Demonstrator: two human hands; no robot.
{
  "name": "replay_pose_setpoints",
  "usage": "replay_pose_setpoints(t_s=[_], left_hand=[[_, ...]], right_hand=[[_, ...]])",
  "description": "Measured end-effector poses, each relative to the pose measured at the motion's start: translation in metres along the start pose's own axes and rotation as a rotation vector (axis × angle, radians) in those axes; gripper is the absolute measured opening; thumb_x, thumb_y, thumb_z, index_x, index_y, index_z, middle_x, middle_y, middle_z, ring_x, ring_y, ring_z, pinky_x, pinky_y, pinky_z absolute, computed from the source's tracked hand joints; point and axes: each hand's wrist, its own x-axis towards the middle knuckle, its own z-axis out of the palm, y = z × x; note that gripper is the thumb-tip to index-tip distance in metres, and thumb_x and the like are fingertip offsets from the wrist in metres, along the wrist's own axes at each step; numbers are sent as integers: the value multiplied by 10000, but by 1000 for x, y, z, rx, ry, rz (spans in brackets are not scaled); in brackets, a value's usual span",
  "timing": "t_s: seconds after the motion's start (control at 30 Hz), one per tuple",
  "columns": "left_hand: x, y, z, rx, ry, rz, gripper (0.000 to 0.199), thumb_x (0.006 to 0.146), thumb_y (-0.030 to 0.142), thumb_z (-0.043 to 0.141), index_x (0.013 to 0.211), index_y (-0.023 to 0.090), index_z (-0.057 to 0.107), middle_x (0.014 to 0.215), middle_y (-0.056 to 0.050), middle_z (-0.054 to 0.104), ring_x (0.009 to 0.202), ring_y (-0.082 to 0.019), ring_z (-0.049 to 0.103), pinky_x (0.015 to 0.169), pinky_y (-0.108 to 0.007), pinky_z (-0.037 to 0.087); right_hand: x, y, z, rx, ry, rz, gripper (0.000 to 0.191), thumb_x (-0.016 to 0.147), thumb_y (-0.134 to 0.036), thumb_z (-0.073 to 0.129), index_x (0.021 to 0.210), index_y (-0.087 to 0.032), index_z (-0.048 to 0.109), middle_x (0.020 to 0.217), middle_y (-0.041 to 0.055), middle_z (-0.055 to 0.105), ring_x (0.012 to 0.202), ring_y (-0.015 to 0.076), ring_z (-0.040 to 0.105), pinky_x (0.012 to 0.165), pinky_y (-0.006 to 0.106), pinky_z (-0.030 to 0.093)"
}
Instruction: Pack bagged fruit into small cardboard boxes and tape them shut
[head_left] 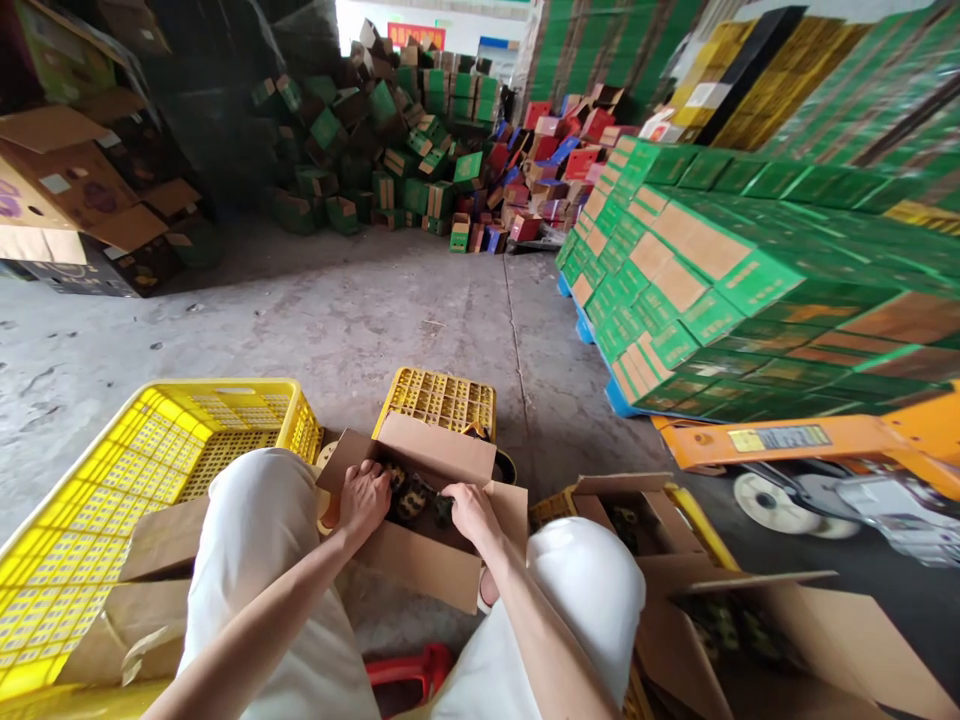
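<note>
An open cardboard box (pixel 427 565) sits between my knees with its flaps spread. Inside lie several dark green and tan mottled items (pixel 409 497); their kind is unclear. My left hand (pixel 366 497) reaches over the box's left side, fingers curled down against the mottled items, so whatever it grips is hidden. From the right, my right hand (pixel 471 512) dips into the box, with thumb and forefinger closed on a dark green mottled item (pixel 443 510) at the contents' right end.
A yellow crate (pixel 296 425) stands left, holding folded cardboard (pixel 161 540). Behind the box is an upturned yellow crate (pixel 439 395). Two open boxes (pixel 847 640) (pixel 637 490) with mottled contents stand right. Beyond are an orange pallet jack (pixel 780 440) and stacked green cartons (pixel 720 280).
</note>
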Motion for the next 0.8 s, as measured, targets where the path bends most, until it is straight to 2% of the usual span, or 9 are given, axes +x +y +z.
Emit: replay_pose_setpoints(t_s=[0.13,0.2,0.27,0.33,0.4,0.47,0.53,0.67,0.8], left_hand=[[-2,2,-2,-56,40,-28,343,1011,173,523,1192,216,811,1205,-146,795,1227,-352,624,1013,-484,412],[-1,4,-5,-203,83,-29,373,1031,196,507,1261,225,800,1290,-144,789,1273,-352,630,1060,-500,425],[1,8,-10,-471,102,-3,386,1054,266,519,1335,229,781,1392,-148,757,1330,-344,636,1121,-501,440],[2,16,-17,-821,26,19,430,1059,394,587,1427,230,737,1487,-148,713,1385,-335,631,1159,-471,462],[1,25,-23,-1155,-172,-16,569,1013,534,689,1494,229,690,1524,-149,693,1383,-347,644,1121,-451,515],[-1,34,-25,-1386,-375,-88,672,937,598,793,1480,217,686,1449,-155,736,1292,-350,698,1008,-419,574],[-3,41,-23,-1513,-464,-150,654,864,575,888,1368,191,728,1296,-149,787,1133,-314,749,879,-361,592],[1,44,-14,-1663,-333,-327,528,751,486,996,1102,166,764,1054,-96,796,873,-210,738,719,-276,565],[10,38,-8,-1819,-204,-496,514,806,431,965,1209,186,761,1103,-92,803,857,-193,747,647,-241,562]], right_hand=[[4,2,-14,187,119,-26,436,886,-60,512,1098,-216,859,1158,77,872,1110,254,812,1037,363,588],[0,3,-19,461,176,7,333,834,-137,563,994,-215,845,1036,63,867,975,252,806,921,362,620],[-6,3,-24,861,193,66,247,759,-202,618,919,-217,806,966,51,839,896,243,771,811,347,627],[-14,1,-26,1190,168,117,222,700,-233,676,901,-226,770,955,39,809,877,234,741,747,329,623],[-20,-5,-25,1344,148,138,230,676,-244,728,905,-234,751,968,35,789,888,231,727,723,319,620],[-24,-12,-20,1382,136,132,247,684,-257,775,929,-239,749,1005,41,788,938,239,733,757,328,628],[-25,-18,-13,1387,131,120,314,720,-299,827,1023,-252,762,1089,50,792,1030,252,745,830,349,638],[-15,-16,-1,1399,161,140,531,829,-537,854,1285,-291,739,1228,73,782,1142,264,757,938,410,642],[1,0,8,1147,188,245,548,915,-678,694,1268,-263,758,1261,116,797,1153,280,775,962,435,646]])
